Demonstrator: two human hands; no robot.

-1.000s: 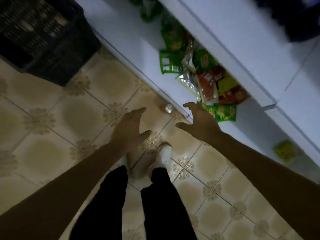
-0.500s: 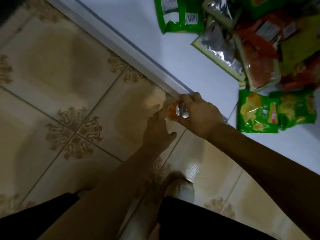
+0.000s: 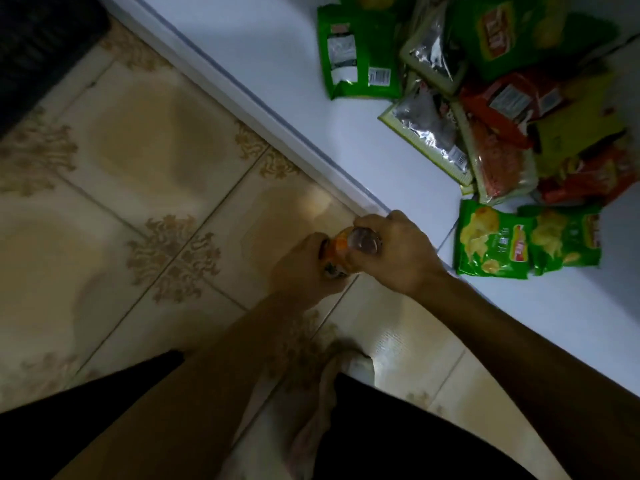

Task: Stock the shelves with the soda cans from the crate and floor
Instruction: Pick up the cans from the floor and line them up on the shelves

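Low over the floor [image 3: 145, 174], just beside the shelf [image 3: 270, 74] edge, we hold the can [image 3: 341, 249] between both hands; our right hand [image 3: 398, 251] curls its fingers round the silver top end and our left hand [image 3: 299, 268] wraps the orange body. We see its long axis tilted, top toward us and the shelf; bare shelf lies left of the snack bags [image 3: 491, 240], and open tiles spread left toward the crate [image 3: 38, 46].
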